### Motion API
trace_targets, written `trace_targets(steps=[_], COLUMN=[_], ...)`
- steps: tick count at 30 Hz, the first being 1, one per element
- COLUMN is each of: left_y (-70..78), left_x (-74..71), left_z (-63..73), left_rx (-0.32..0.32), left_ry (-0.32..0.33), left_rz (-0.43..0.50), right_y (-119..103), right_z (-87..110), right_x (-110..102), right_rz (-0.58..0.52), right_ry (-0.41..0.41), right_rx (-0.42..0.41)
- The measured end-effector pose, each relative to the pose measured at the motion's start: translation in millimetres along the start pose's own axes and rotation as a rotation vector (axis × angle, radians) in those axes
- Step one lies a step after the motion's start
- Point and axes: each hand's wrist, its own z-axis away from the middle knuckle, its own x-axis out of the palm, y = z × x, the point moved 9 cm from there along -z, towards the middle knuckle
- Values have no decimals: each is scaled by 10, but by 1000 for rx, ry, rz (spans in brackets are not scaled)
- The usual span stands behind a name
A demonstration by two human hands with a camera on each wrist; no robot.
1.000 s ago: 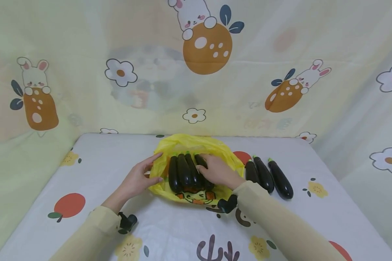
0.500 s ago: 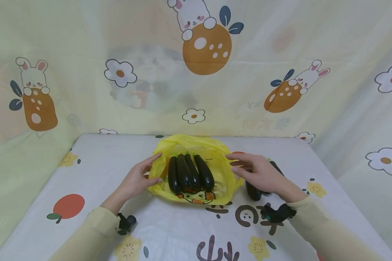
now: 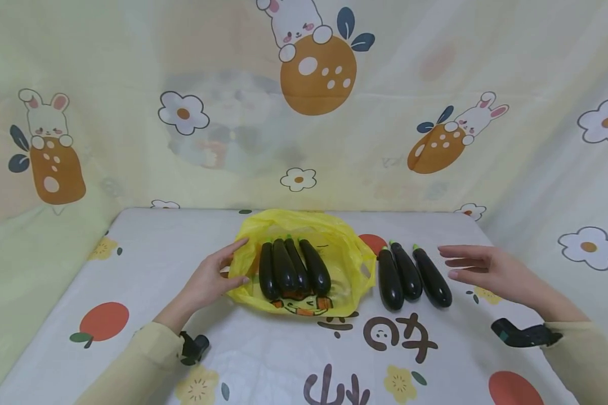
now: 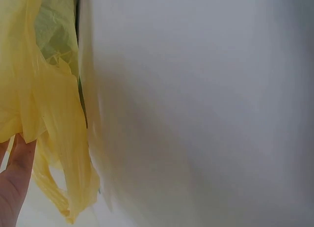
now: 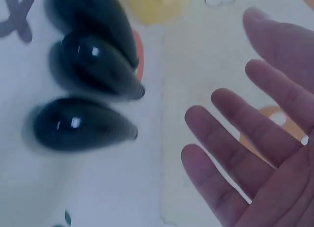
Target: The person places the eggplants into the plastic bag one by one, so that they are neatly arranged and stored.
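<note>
A yellow plastic bag (image 3: 352, 281) lies with its mouth wide at the table's middle. Several dark eggplants (image 3: 314, 267) rest side by side in it, green stem ends toward the back. At the bag's left side, my left hand (image 3: 208, 281) holds the edge with thumb and fingers spread along it; the left wrist view shows its fingertips hidden by the plastic. To the right of the bag lie three more eggplants (image 3: 434, 278). My right hand (image 3: 501, 275) is just right of them, fingers extended and holding nothing. The right wrist view shows its bare palm and spread fingers (image 5: 235, 158).
A white printed cloth (image 3: 263, 360) covers the table, with fruit, flower and lettering prints. Behind hangs a pale yellow curtain (image 3: 233, 152) with rabbit prints, and curtains also flank both sides. Small dark cameras are strapped to both wrists.
My right hand has let go of the rightmost eggplant in the bag, withdrawn, and moved right past the three loose eggplants. My left hand has stayed at the bag's edge.
</note>
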Motion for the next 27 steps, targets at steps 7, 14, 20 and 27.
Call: trace_targets(steps=[7,14,20,27], left_y=[11,-11,-13,-13], left_x=[-10,2,-6,-6], left_z=[11,16,20,8], left_rx=[3,3,5,-2], left_ry=[2,0,5,4], left_rz=[1,15,18,3], right_y=[260,459,534,574], right_z=[22,-33,-107,-146], right_x=[28,283,480,624], right_rz=[81,49,61,118], right_ry=[5,-10,-1,-5], right_rx=[91,119,129,124])
